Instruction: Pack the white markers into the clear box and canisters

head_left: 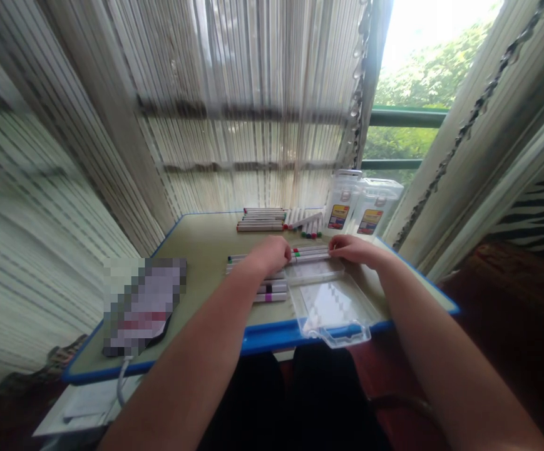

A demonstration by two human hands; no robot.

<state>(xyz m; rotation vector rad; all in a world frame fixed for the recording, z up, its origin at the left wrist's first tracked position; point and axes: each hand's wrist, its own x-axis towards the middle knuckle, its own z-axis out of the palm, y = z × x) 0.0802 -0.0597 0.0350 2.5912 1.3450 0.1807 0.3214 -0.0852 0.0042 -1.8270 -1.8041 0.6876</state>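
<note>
My left hand (pixel 272 254) rests closed over a bundle of white markers (pixel 310 254) in the middle of the small table (pixel 196 250). My right hand (pixel 349 247) grips the other end of the same markers, fingers curled. More markers with coloured bands (pixel 272 292) lie under my left wrist. An open clear plastic case (pixel 335 307) lies just in front of both hands at the table's near edge.
A row of markers (pixel 262 219) and loose ones (pixel 307 222) lie at the back. Two clear plastic boxes with labels (pixel 363 203) stand at the back right. A blurred-out object (pixel 143 304) sits at the left. Curtains and a window surround the blue-edged table.
</note>
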